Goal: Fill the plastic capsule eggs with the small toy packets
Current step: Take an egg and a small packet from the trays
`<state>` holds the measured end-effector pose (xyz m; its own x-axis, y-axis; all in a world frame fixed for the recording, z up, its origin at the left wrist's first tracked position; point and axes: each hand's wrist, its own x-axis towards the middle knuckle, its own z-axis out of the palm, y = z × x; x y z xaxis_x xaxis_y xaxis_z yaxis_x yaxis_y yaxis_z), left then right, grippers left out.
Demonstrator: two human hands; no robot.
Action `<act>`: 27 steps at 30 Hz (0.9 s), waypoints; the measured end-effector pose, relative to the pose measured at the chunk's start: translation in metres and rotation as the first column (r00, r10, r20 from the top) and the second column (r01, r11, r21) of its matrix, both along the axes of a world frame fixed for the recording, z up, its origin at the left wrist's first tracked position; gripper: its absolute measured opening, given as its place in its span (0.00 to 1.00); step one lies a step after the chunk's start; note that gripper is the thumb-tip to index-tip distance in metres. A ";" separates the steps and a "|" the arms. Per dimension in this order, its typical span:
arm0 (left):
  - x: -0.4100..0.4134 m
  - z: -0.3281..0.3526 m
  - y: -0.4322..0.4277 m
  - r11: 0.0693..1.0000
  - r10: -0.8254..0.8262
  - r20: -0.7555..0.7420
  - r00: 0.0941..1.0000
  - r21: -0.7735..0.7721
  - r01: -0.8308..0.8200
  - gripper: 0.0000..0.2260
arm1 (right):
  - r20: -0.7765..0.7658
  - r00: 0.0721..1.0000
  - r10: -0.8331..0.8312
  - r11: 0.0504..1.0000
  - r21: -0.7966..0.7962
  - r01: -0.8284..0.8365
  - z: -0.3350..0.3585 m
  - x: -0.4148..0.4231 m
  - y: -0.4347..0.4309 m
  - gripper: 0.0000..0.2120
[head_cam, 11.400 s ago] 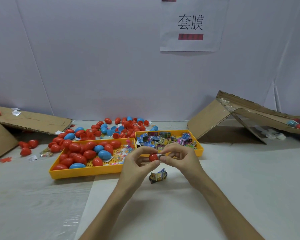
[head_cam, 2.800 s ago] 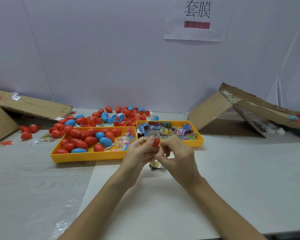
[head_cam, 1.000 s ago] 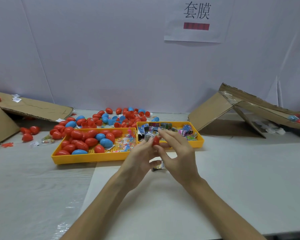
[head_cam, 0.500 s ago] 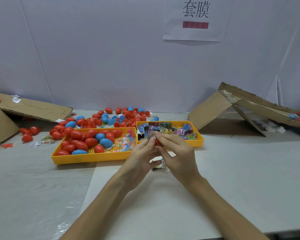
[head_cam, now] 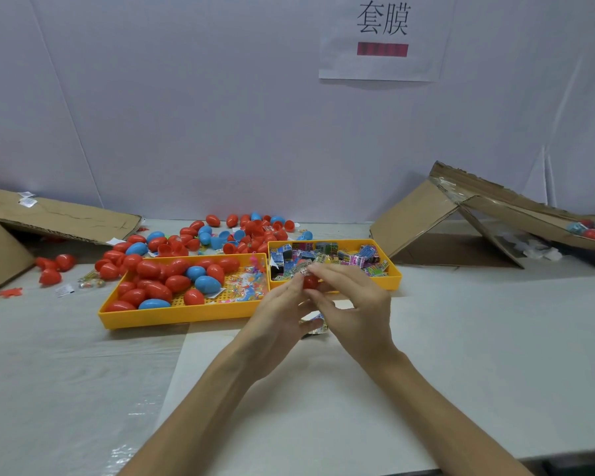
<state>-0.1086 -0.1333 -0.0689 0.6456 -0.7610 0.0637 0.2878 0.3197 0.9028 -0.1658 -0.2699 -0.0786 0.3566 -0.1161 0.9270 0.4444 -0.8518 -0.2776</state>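
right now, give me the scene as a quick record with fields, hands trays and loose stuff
left hand: grips red capsule egg
right hand: pinches the same egg
under hands: one toy packet on the table
left yellow tray: red and blue eggs
right yellow tray: packet pile
behind trays: loose eggs
both sides: cardboard

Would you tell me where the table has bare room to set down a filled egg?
Free: the table right of the packet tray, in front of the right cardboard; and the near-left strip in front of the egg tray. Crowded: loose eggs behind both trays, and by the left hand, holding a red egg over a packet.
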 end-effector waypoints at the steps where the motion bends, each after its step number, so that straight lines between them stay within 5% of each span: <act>1: 0.000 0.001 0.000 1.000 -0.014 -0.024 1.000 -0.012 0.014 0.19 | -0.025 1.000 0.004 1.000 0.022 -0.003 0.001 0.000 0.001 0.18; 8: 0.000 0.002 0.005 0.994 -0.069 -0.127 0.989 -0.096 0.057 0.18 | -0.074 0.997 -0.033 0.999 0.003 0.033 0.000 -0.001 0.000 0.18; 19: 0.002 -0.005 -0.003 1.000 0.019 -0.073 0.997 -0.022 -0.020 0.16 | 0.015 1.000 -0.003 1.000 0.005 0.003 -0.005 0.002 -0.003 0.15; 27: -0.001 0.002 0.003 0.998 -0.064 -0.034 0.997 -0.030 0.063 0.20 | -0.008 0.999 -0.039 0.999 -0.011 0.039 -0.001 0.000 0.000 0.16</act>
